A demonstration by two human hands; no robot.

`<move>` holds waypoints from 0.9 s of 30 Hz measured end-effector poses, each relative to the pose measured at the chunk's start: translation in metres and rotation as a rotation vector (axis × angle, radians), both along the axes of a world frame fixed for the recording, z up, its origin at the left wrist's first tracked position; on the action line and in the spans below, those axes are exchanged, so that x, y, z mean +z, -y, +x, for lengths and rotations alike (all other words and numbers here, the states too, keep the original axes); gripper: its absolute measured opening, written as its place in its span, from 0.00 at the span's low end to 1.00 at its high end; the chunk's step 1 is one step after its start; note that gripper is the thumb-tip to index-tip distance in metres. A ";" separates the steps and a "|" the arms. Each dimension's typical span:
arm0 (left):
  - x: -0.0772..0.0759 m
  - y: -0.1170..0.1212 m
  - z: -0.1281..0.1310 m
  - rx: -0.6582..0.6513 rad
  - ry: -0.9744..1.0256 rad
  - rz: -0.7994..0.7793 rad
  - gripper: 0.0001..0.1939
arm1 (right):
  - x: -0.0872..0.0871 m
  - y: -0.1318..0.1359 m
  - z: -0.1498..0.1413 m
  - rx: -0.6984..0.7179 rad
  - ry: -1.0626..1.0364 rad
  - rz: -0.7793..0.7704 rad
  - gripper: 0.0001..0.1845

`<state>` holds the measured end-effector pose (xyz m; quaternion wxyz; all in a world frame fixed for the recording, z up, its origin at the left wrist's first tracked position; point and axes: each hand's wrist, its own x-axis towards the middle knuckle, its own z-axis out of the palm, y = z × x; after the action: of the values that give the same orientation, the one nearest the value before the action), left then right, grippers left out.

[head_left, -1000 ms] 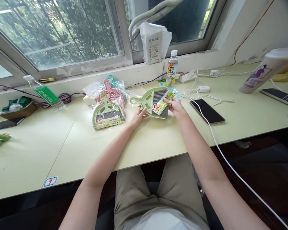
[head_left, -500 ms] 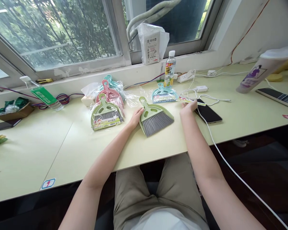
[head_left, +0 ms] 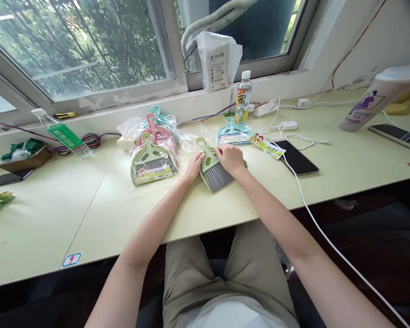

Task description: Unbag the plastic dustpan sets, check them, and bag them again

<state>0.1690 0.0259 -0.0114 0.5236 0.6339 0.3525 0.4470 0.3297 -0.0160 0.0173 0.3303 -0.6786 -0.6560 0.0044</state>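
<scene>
A green dustpan with a matching grey-bristled brush (head_left: 216, 176) nested in it is tilted over the table before me. My left hand (head_left: 194, 166) grips the dustpan (head_left: 202, 178) by its left edge. Over the brush's upper right part, my right hand (head_left: 231, 158) is closed with curled fingers, hiding some of the bristles and the pan's right side. A printed cardboard label (head_left: 267, 146) lies to the right, partly across a black phone (head_left: 297, 158). Behind the set rests a blue dustpan-and-brush set (head_left: 233, 132).
Wrapped green (head_left: 153, 159) and pink (head_left: 160, 134) dustpan sets lie at left, with blue ones behind. A labelled drink bottle (head_left: 243, 98) stands at the back. White cables (head_left: 289, 126), a tall cup (head_left: 372, 102) and another phone (head_left: 396, 136) occupy the right side.
The label has left the dustpan set in my right hand and now lies by the phone, let go. My right hand has come back left onto the brush. The set has turned handle-up.
</scene>
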 end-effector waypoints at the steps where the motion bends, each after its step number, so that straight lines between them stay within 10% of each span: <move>1: -0.002 -0.001 0.000 0.010 -0.007 0.023 0.12 | -0.001 0.003 -0.007 0.009 0.108 -0.006 0.19; 9: -0.008 -0.002 0.000 0.041 -0.059 0.094 0.13 | -0.003 0.006 -0.022 -0.042 0.232 -0.073 0.22; 22: 0.000 -0.012 -0.007 0.063 -0.251 0.098 0.16 | 0.011 -0.013 0.013 0.012 -0.577 0.038 0.23; 27: 0.005 -0.010 -0.019 0.133 -0.643 0.341 0.18 | 0.019 -0.006 0.047 -0.348 -0.314 0.064 0.20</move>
<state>0.1505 0.0363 -0.0060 0.2425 0.7958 0.4598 0.3107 0.3767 -0.0103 0.0359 0.4457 -0.7617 -0.4693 0.0319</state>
